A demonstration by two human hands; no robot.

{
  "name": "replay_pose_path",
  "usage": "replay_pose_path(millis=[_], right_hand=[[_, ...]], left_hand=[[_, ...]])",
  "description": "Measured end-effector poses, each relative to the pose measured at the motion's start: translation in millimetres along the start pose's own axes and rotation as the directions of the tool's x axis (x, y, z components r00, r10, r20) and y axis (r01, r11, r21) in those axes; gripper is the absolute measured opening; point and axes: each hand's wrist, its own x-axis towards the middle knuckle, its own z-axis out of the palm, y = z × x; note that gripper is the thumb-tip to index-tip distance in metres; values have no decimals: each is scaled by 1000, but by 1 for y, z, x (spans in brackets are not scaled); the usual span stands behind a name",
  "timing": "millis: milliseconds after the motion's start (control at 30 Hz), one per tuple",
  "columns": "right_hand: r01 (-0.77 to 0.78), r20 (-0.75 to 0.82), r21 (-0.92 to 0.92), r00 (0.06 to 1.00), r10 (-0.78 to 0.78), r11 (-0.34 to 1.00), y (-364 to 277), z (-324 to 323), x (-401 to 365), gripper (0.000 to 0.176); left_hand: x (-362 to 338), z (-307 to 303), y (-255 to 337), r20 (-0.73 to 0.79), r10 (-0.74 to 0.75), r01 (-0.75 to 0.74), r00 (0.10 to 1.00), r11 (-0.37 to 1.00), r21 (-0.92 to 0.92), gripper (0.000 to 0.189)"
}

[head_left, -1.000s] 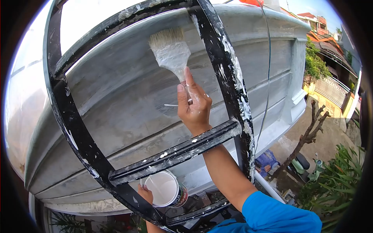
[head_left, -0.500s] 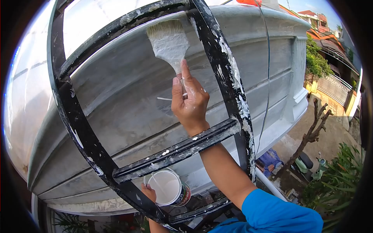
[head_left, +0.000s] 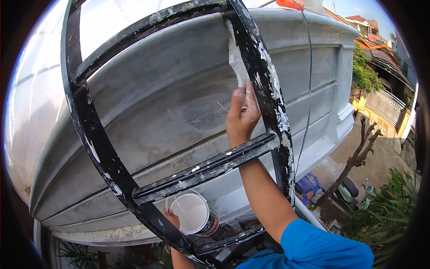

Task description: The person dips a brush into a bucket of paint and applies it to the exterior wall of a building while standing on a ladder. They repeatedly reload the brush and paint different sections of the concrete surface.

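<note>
Right hand: my right hand (head_left: pixel 242 121) is raised behind the ladder, its fingers (head_left: pixel 251 95) closed around the brush handle, thumb and a finger pointing up along it.
Brush: the white-coated paintbrush (head_left: pixel 238 69) stands nearly upright in that grip, before the grey wall (head_left: pixel 179 85), its upper part partly hidden by the ladder's right rail (head_left: pixel 257 62).
Tie: a thin white strip (head_left: pixel 222 106) sticks out to the left by the brush handle.
Left hand: my left hand (head_left: pixel 172 219) is low down, fingers curled in on the bucket's handle (head_left: pixel 167 204); the ladder hides part of my arm.
Bucket: the open bucket (head_left: pixel 193 213) hangs just beside that hand, tilted, with whitish paint inside.
Ladder: the black ladder (head_left: pixel 206 171), spattered white, stands between me and the wall; my right forearm passes behind one rung.
Sleeve: bright blue (head_left: pixel 313 246).
Wall: ridged mouldings, with a darker patch left of my right hand.
Cable: a dark cable (head_left: pixel 309 71) hangs down right of the ladder, near an orange object (head_left: pixel 290 4) at the top.
Below: a bare, cut-back tree (head_left: pixel 356 157), a green scooter (head_left: pixel 347 193) and leafy plants (head_left: pixel 389 215).
</note>
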Motion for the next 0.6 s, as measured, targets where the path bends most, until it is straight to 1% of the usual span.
replay_pose_path(millis=[33,133,167,200,233,267,333,367,400,467,533,567,600], right_hand=[[-79,5,71,997,79,994,-7,3,3,38],[-163,108,115,983,151,980,-27,14,4,41],[-220,263,50,944,199,974,-39,12,-2,45],[-90,322,44,944,71,995,-44,12,-9,45],[43,379,45,924,-58,998,-47,12,-16,46],[177,435,56,881,-184,983,-47,12,-19,46],[184,484,16,859,-169,983,-43,3,-21,45],[187,503,-8,850,-157,982,-39,-1,-22,45],[148,406,-35,906,-121,988,-28,-4,-20,43],[65,200,-66,979,-51,996,7,-10,-12,41],[-156,36,-64,987,158,986,32,-9,-4,30],[-213,-20,-67,977,212,975,38,-9,4,29],[-268,-73,-67,962,263,961,28,-10,21,27]], left_hand=[[1,1,0,-30,14,-13,999,1000,23,11],[3,-6,3,91,-71,68,993,997,28,22],[4,-5,2,94,-73,71,993,997,31,22],[4,-4,0,103,-74,71,992,997,38,21],[4,-4,0,112,-73,69,991,997,43,21],[5,-4,1,98,-68,68,993,998,3,17],[3,-7,4,81,-52,58,995,996,-75,11],[3,-6,2,87,-48,53,995,997,-54,11],[2,-5,-1,89,-46,49,995,998,-35,12],[3,-4,1,96,-43,44,994,999,-4,13],[3,-11,7,105,-49,46,993,999,23,15],[3,-18,12,126,-72,67,989,997,43,16],[3,-26,23,146,-98,90,984,994,61,18]])
